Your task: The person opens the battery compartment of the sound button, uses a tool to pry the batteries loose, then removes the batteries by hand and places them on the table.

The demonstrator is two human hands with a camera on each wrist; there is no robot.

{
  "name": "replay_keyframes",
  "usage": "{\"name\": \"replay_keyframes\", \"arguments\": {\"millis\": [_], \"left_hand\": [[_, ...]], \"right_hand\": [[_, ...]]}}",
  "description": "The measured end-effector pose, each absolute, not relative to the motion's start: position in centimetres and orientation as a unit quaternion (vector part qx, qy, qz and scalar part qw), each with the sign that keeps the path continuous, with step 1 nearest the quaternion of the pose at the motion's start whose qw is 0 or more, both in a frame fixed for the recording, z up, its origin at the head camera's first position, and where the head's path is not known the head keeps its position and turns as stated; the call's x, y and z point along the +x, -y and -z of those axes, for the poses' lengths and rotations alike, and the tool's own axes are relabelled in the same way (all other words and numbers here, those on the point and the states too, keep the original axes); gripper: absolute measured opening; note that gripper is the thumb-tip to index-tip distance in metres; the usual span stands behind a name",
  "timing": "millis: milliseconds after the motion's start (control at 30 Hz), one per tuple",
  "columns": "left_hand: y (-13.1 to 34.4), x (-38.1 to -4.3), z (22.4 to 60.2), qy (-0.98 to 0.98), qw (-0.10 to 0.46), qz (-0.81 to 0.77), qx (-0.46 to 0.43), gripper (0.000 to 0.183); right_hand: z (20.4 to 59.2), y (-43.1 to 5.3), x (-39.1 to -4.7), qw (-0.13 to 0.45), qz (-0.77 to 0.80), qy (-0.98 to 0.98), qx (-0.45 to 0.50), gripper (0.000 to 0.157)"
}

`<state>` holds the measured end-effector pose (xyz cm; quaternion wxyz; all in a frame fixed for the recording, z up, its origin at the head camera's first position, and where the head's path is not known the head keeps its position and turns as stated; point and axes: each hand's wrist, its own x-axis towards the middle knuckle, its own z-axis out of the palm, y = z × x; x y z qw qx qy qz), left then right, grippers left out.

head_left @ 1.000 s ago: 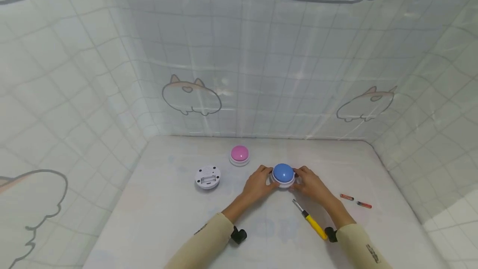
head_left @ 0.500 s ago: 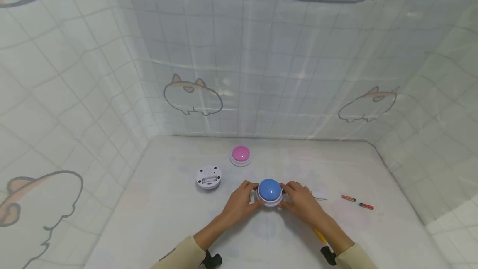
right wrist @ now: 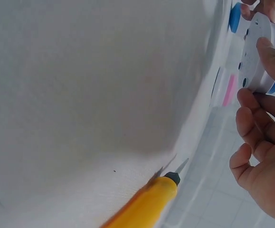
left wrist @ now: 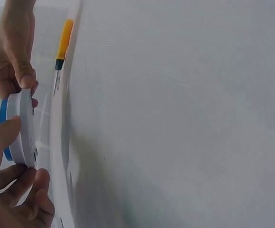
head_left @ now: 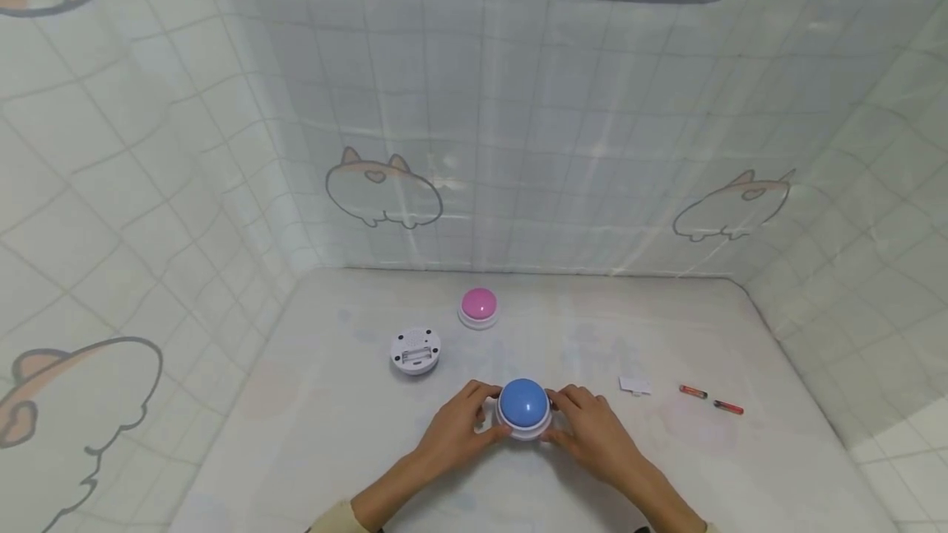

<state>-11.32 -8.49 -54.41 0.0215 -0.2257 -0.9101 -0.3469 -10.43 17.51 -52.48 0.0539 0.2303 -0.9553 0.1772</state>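
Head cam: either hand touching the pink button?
No, the left hand and right hand grip the blue button between them, while the pink button sits apart, farther back on the table.

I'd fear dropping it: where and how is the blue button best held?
Probably by the white rim of the blue button, from its left and right sides, as the left hand and right hand hold it: the rim juts out around the smooth, rounded dome.

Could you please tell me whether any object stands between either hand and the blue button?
Nothing visible does. The left hand and the right hand both grip the blue button directly, from opposite sides. The small white cover lies apart, farther out and to the right.
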Motion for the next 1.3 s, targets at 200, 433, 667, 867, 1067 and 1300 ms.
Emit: {"name": "replay_keyframes", "arguments": {"millis": [200,433,667,867,1067,1300], "left_hand": [[8.7,-11.5,54.4,0.905,0.017,0.354,-0.236,0.067],[8.8,-12.0,54.4,0.896,0.028,0.380,-0.226,0.061],[8.8,-12.2,54.3,0.881,0.031,0.425,-0.207,0.051],[8.6,-12.2,54.1,0.871,0.044,0.452,-0.190,0.025],[8.1,-12.3,53.6,0.862,0.068,0.467,-0.184,0.018],[7.7,-12.4,53.6,0.852,0.062,0.495,-0.161,0.014]], "right_hand": [[52.6,-17.6,-10.6,0.045,-0.200,0.952,0.225,0.063],[52.6,-17.8,-11.0,0.017,-0.253,0.945,0.208,0.064],[52.2,-18.0,-11.4,0.033,-0.302,0.932,0.199,0.059],[52.2,-18.0,-11.6,0.073,-0.333,0.920,0.191,0.040],[52.2,-18.0,-11.9,0.100,-0.378,0.901,0.189,0.022],[52.4,-18.0,-11.8,0.105,-0.401,0.893,0.176,0.014]]}}
